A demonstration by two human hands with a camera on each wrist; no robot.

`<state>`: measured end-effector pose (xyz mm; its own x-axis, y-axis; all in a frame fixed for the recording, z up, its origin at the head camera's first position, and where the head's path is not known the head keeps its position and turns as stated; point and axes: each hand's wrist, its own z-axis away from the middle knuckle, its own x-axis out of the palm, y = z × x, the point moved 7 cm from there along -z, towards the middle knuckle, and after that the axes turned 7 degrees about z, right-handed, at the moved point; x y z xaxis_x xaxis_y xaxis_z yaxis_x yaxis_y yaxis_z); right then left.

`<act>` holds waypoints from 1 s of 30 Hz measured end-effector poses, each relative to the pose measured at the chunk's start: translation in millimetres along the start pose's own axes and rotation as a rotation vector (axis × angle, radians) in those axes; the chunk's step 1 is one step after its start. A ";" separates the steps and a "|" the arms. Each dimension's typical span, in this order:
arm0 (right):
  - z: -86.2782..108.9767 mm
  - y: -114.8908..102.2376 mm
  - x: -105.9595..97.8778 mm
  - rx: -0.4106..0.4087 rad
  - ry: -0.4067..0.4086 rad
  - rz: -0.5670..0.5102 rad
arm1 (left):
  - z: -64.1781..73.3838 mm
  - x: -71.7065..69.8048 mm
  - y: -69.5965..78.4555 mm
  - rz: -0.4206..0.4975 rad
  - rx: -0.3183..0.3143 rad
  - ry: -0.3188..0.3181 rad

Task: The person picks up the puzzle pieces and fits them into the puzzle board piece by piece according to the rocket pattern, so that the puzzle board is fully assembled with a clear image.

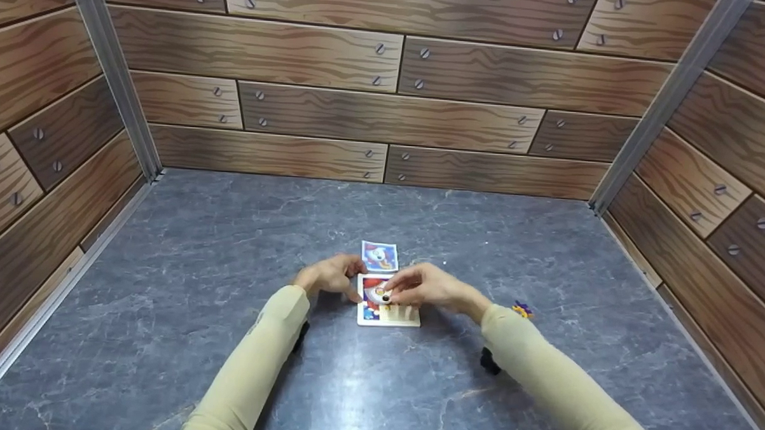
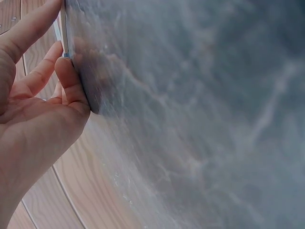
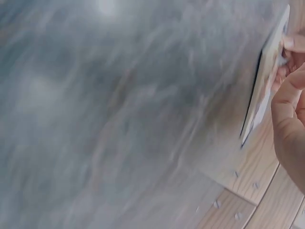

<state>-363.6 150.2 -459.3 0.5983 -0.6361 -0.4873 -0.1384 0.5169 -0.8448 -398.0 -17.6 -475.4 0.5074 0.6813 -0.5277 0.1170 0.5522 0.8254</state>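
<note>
A square puzzle board (image 1: 369, 322) with a pale frame lies on the table. Red, white and blue pieces fill its left part, while bare pale backing shows at its lower right. My right hand (image 1: 426, 285) reaches over it from the right, thumb and forefinger pinching a small whitish puzzle piece (image 1: 385, 294) close over the picture; the fingertips hide part of it. At the board's left edge is my left hand (image 1: 334, 276), thumb at the side and fingers by the upper left corner. In the right wrist view the board (image 3: 259, 102) appears edge-on beside the fingers.
Just beyond the board lies a picture card (image 1: 379, 257) with a similar blue, white and red design. A small orange and purple item (image 1: 522, 309) sits by the right forearm. Wood-patterned walls (image 1: 386, 113) enclose the grey marbled table (image 1: 229, 235).
</note>
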 end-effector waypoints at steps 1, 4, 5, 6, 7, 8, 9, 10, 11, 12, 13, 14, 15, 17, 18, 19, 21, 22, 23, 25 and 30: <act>2.2 0.9 -4.3 -0.006 0.008 0.014 | 1.1 0.0 -0.1 0.005 -0.011 0.004; 9.4 6.2 -16.0 -0.015 0.014 0.030 | 3.1 0.3 -1.6 0.025 -0.048 0.010; 11.9 8.5 -19.6 -0.018 0.013 0.036 | 3.5 0.1 -2.2 0.034 -0.061 0.009; 14.5 11.3 -23.1 -0.019 0.009 0.036 | 3.7 -0.3 -3.1 0.039 -0.075 0.007; 17.5 13.4 -26.4 -0.020 0.006 0.037 | 3.6 -0.4 -3.6 0.047 -0.083 0.007; 20.3 16.1 -29.6 -0.015 0.002 0.041 | 3.5 -0.5 -4.0 0.049 -0.089 0.008; 23.1 18.4 -32.9 -0.014 -0.002 0.046 | 3.1 -0.5 -4.3 0.050 -0.091 0.009; 26.0 20.5 -36.1 -0.012 -0.007 0.053 | 2.9 -0.6 -4.3 0.050 -0.091 0.011; 28.7 22.7 -39.1 -0.014 -0.012 0.061 | 2.9 -0.7 -4.5 0.049 -0.091 0.012; 31.4 24.8 -41.8 -0.015 -0.019 0.065 | 2.7 -0.7 -4.6 0.050 -0.091 0.013; 34.2 26.6 -44.5 -0.013 -0.022 0.073 | 2.5 -0.4 -4.5 0.051 -0.087 0.012; 36.8 29.2 -47.3 -0.008 -0.026 0.080 | 2.3 -0.2 -4.4 0.052 -0.085 0.012; 39.4 31.6 -49.8 -0.006 -0.028 0.083 | 2.2 0.3 -4.1 0.054 -0.083 0.012; 43.8 36.3 -54.4 0.000 -0.036 0.088 | 2.5 0.2 -4.0 0.061 -0.083 0.012; 46.1 38.7 -56.7 0.009 -0.036 0.090 | 2.4 0.4 -4.0 0.062 -0.083 0.011; 48.5 41.4 -59.1 0.018 -0.036 0.092 | 2.3 0.6 -3.7 0.061 -0.082 0.009; 52.7 46.9 -63.5 0.028 -0.037 0.096 | 2.3 0.7 -3.4 0.063 -0.083 0.008; 55.0 49.3 -65.6 0.034 -0.038 0.099 | 2.3 0.7 -3.5 0.064 -0.085 0.006; 57.0 52.0 -67.8 0.040 -0.037 0.104 | 2.0 0.7 -3.4 0.060 -0.085 0.004; 61.0 56.2 -71.5 0.043 -0.043 0.109 | 2.0 0.7 -3.6 0.059 -0.089 0.004; 70.3 65.0 -81.0 0.051 -0.051 0.113 | 2.1 -0.6 -4.2 0.063 -0.087 0.011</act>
<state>-365.6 275.6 -459.2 0.6208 -0.5430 -0.5654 -0.1672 0.6130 -0.7722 -397.0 -21.3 -478.1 0.5022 0.7209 -0.4775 0.0098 0.5475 0.8368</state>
